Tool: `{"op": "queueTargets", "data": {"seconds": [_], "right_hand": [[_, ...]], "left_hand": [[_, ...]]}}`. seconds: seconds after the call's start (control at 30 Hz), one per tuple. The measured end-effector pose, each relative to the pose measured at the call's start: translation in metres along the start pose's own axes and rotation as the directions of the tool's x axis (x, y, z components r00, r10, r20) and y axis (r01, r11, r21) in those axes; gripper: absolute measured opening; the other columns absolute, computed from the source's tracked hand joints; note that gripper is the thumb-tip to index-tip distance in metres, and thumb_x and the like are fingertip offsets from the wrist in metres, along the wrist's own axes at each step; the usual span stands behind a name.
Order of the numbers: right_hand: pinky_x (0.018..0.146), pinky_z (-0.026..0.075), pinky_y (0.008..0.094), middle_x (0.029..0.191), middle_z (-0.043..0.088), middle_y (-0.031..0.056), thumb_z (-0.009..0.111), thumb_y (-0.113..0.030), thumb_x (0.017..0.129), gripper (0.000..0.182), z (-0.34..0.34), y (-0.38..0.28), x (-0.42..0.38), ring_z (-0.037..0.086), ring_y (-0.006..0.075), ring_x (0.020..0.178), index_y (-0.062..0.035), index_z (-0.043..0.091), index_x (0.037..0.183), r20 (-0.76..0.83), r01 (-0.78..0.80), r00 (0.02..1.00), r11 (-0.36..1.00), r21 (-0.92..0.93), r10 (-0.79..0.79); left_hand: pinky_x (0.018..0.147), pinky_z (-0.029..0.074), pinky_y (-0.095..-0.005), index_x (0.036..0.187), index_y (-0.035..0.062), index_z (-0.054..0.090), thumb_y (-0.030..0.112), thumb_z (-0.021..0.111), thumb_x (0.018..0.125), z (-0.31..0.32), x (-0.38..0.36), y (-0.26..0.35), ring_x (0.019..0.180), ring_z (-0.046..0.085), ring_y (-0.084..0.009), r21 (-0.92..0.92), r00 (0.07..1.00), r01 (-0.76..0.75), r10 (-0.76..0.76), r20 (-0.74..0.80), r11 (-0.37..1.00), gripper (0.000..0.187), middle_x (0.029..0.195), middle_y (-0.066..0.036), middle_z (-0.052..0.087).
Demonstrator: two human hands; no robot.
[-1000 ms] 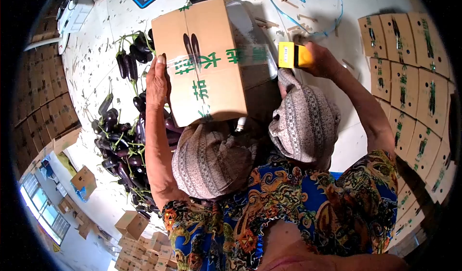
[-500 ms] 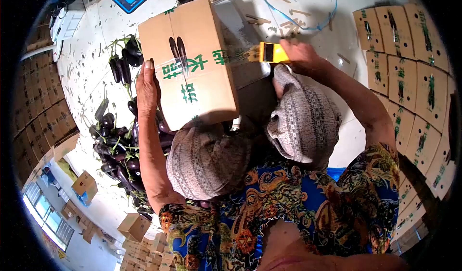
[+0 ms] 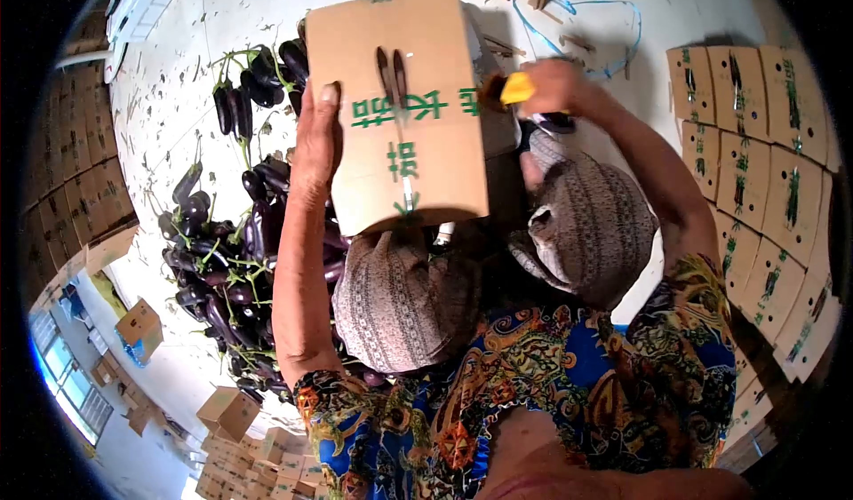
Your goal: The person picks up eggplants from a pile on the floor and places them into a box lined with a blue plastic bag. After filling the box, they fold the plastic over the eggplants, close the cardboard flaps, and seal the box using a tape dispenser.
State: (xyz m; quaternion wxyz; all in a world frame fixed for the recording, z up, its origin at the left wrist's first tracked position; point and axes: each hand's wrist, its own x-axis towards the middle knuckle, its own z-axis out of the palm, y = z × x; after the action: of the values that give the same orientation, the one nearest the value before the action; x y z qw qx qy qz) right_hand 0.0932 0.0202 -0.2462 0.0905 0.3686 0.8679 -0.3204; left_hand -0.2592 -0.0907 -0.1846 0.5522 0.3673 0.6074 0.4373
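Note:
A brown cardboard box [image 3: 400,109] with green characters and an eggplant picture rests across my knees. My left hand [image 3: 317,149] lies flat against its left side, fingers pointing up. My right hand [image 3: 551,87] grips a yellow tape dispenser [image 3: 515,89] pressed at the box's right edge. A strip of clear tape runs across the box top. My patterned trousers [image 3: 395,296] hide the box's near end.
A heap of dark purple eggplants [image 3: 227,251] lies on the white floor to the left. Rows of flat printed cartons [image 3: 764,171] are stacked at right. Blue strapping [image 3: 577,16] and wood scraps litter the floor beyond. More boxes sit at lower left.
The tape dispenser has travelled left to the box's right edge. The box has turned so it lies squarer to me, and my left hand has slid up along its side.

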Motion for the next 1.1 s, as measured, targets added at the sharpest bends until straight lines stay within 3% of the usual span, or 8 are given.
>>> {"op": "queueTargets", "data": {"seconds": [0.1, 0.3, 0.6, 0.77, 0.8, 0.93, 1.03, 1.1], "right_hand": [[0.067, 0.049, 0.0306, 0.081, 0.062, 0.0064, 0.074, -0.042, 0.075, 0.056, -0.046, 0.029, -0.035, 0.061, 0.0195, 0.074, -0.0041, 0.06, 0.114, -0.071, -0.407, 0.897, 0.877, 0.255, 0.437], [0.082, 0.049, 0.027, 0.102, 0.061, 0.003, 0.06, -0.043, 0.089, 0.051, -0.128, -0.028, -0.066, 0.06, 0.0108, 0.093, -0.0036, 0.053, 0.121, -0.25, 0.024, 0.892, 0.511, 0.859, 0.377], [0.079, 0.054, 0.0287, 0.101, 0.067, 0.0061, 0.057, -0.041, 0.091, 0.05, -0.107, -0.015, -0.035, 0.065, 0.0148, 0.084, 0.0002, 0.056, 0.119, 0.137, -0.234, 0.934, 0.277, 0.932, 0.33], [0.091, 0.049, 0.0282, 0.113, 0.062, 0.0083, 0.063, -0.035, 0.088, 0.05, -0.058, -0.021, -0.042, 0.06, 0.0137, 0.102, -0.0006, 0.055, 0.123, 0.148, -0.285, 0.878, 0.249, 0.926, 0.455], [0.092, 0.048, 0.028, 0.114, 0.061, 0.0084, 0.063, -0.035, 0.088, 0.05, -0.055, -0.032, -0.041, 0.059, 0.0137, 0.103, -0.0005, 0.055, 0.124, 0.138, -0.279, 0.879, 0.257, 0.925, 0.455], [0.094, 0.046, 0.0317, 0.115, 0.06, 0.0088, 0.062, -0.034, 0.087, 0.049, -0.041, -0.043, -0.017, 0.059, 0.0145, 0.101, -0.0017, 0.056, 0.124, 0.108, -0.222, 0.949, 0.388, 0.894, 0.295], [0.087, 0.046, 0.0313, 0.104, 0.064, 0.0066, 0.059, -0.034, 0.091, 0.041, -0.029, -0.05, 0.015, 0.059, 0.0134, 0.098, -0.0039, 0.059, 0.118, -0.086, -0.002, 0.99, 0.613, 0.79, 0.114], [0.084, 0.046, 0.0273, 0.1, 0.065, 0.004, 0.06, -0.034, 0.091, 0.04, -0.055, -0.089, 0.026, 0.059, 0.0109, 0.097, -0.0038, 0.059, 0.117, 0.055, -0.133, 0.981, 0.443, 0.886, 0.185]], "left_hand": [[0.11, 0.027, -0.04, 0.15, 0.005, 0.013, 0.056, 0.051, 0.089, 0.027, 0.006, 0.006, 0.138, 0.028, -0.0289, 0.004, 0.974, -0.184, 0.181, 0.136, 0.983, 0.089, 0.149, -0.019, 0.028], [0.114, 0.007, -0.0551, 0.152, 0.0106, 0.007, 0.066, 0.05, 0.084, 0.091, 0.017, 0.021, 0.145, -0.008, -0.0348, 0.63, 0.81, -0.587, 0.351, 0.47, 0.51, 0.098, 0.157, -0.018, -0.003], [0.109, 0.028, -0.0546, 0.137, 0.0087, 0.047, 0.032, 0.073, 0.077, 0.115, 0.021, -0.014, 0.139, 0.024, -0.0346, 0.42, 0.48, -0.876, 0.517, 0.709, 0.237, 0.069, 0.149, -0.019, 0.029], [0.101, 0.042, -0.0345, 0.127, 0.005, 0.054, 0.015, 0.064, 0.088, 0.019, 0.024, -0.067, 0.114, 0.055, -0.027, 0.437, 0.784, -0.424, 0.563, -0.262, 0.793, 0.041, 0.129, -0.017, 0.054], [0.104, 0.04, -0.0388, 0.131, 0.0017, 0.05, 0.029, 0.06, 0.092, 0.0, 0.02, -0.073, 0.118, 0.053, -0.0275, -0.055, 0.933, -0.137, 0.11, -0.343, 0.989, 0.048, 0.13, -0.02, 0.052], [0.093, 0.044, -0.0335, 0.13, -0.0015, 0.049, 0.047, 0.045, 0.096, -0.05, 0.0, -0.148, 0.109, 0.057, -0.0245, -0.079, 0.883, 0.425, -0.432, -0.185, 0.902, 0.06, 0.118, -0.016, 0.061], [0.091, 0.046, -0.0341, 0.13, -0.0063, 0.048, 0.055, 0.039, 0.096, -0.047, -0.034, -0.151, 0.105, 0.06, -0.0249, -0.338, 0.807, 0.546, -0.589, -0.031, 0.766, 0.07, 0.117, -0.02, 0.061], [0.091, 0.047, -0.0346, 0.129, -0.0075, 0.047, 0.056, 0.036, 0.097, -0.058, -0.048, -0.163, 0.103, 0.061, -0.0251, -0.448, 0.776, 0.575, -0.629, 0.037, 0.684, 0.072, 0.117, -0.021, 0.061]]}}
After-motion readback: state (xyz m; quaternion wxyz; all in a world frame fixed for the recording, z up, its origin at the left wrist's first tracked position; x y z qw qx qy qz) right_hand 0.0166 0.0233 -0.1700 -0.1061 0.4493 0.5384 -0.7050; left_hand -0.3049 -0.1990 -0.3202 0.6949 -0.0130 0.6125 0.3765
